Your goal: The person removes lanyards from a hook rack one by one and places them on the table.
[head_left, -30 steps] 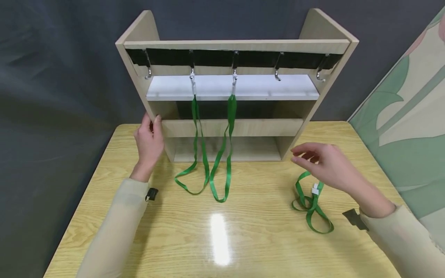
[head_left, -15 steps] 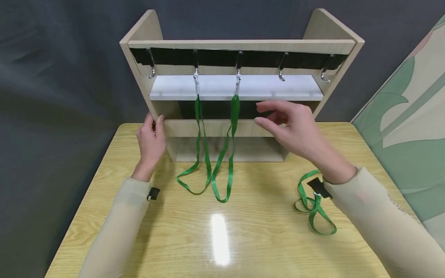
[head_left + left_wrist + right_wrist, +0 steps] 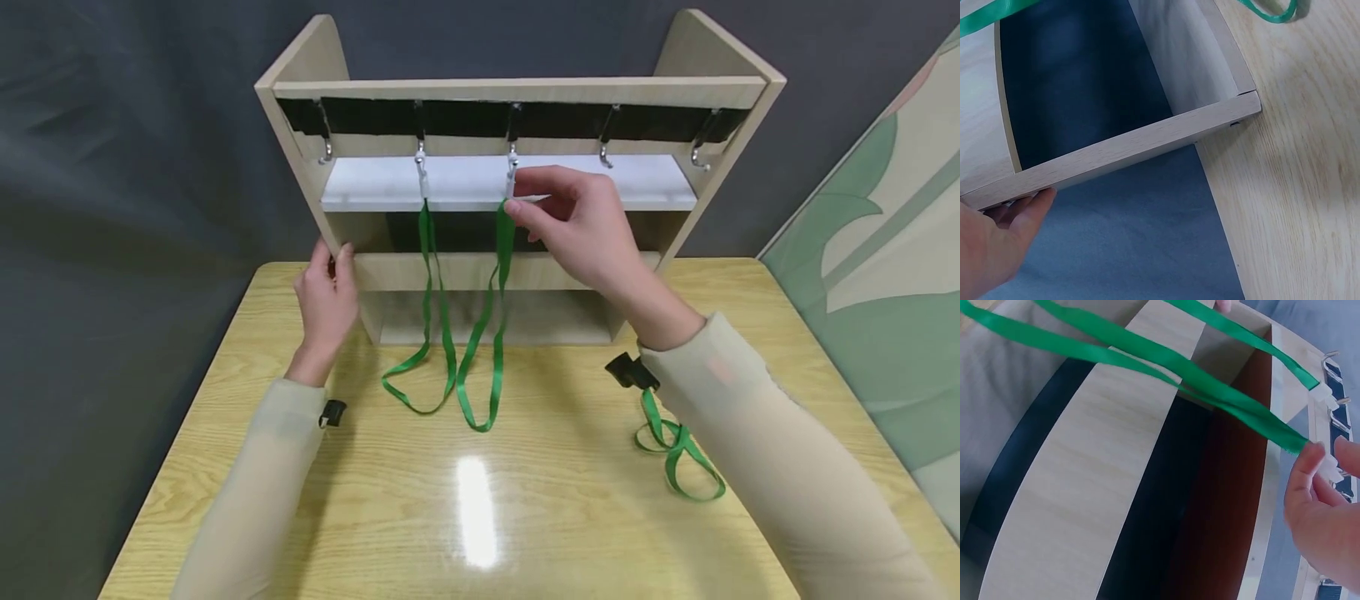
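Yellow wood-grain tabletop. Green ribbon lanyard, long axis downward, hung below right hand; narrowed fingers flanked its white plastic clip, pinch unclear.

Rack: pale wood-look, smooth, matt. 5 hooks up front on rack: shiny metal, on blk strip, matt-ish. 2 lanyards hung fr. rack: grn cloth ribbon, satiny, w/ white plastic-look clips. Tabletop under rack: wood-grain, glossy, strong glare. Curtain behind rack: dk cloth, matt.
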`<control>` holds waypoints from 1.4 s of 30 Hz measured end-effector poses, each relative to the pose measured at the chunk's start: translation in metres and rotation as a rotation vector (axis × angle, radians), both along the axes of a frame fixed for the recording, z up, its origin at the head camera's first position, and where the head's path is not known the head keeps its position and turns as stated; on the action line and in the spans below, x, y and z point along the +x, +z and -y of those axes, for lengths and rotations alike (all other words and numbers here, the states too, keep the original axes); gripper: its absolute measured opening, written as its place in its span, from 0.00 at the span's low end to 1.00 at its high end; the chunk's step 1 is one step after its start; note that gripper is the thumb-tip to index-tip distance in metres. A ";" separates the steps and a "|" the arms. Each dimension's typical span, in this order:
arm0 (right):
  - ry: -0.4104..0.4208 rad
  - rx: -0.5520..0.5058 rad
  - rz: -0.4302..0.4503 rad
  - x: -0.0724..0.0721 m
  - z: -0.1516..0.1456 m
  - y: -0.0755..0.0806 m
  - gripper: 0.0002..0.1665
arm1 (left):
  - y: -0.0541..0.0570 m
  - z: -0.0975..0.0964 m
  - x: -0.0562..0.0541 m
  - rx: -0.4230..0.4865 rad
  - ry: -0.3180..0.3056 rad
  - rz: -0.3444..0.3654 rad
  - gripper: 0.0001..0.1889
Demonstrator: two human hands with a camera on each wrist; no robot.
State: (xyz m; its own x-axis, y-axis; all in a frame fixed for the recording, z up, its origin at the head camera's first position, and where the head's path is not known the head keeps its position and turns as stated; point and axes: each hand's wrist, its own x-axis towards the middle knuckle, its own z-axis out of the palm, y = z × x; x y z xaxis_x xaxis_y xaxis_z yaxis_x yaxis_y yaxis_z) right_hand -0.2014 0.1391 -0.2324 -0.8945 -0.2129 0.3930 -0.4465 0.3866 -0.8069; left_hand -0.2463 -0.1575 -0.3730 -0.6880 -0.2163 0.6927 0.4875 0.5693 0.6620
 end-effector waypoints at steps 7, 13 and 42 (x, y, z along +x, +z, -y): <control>-0.002 -0.049 0.046 -0.007 0.005 0.001 0.20 | -0.002 0.000 -0.002 0.005 0.000 0.001 0.14; -0.004 -0.048 0.057 -0.011 0.006 0.000 0.18 | -0.004 0.001 -0.003 0.003 -0.005 0.013 0.14; 0.135 -0.254 -0.042 0.056 -0.029 0.053 0.12 | 0.000 -0.002 -0.001 0.002 -0.031 0.012 0.14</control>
State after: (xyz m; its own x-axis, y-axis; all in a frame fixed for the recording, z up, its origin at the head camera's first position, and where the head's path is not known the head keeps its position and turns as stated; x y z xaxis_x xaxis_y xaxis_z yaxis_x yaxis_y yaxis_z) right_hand -0.1452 0.1683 -0.1794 -0.8466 -0.2187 0.4853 -0.5155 0.1095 -0.8499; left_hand -0.2477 -0.1554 -0.3731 -0.7026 -0.1962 0.6840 0.4967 0.5530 0.6689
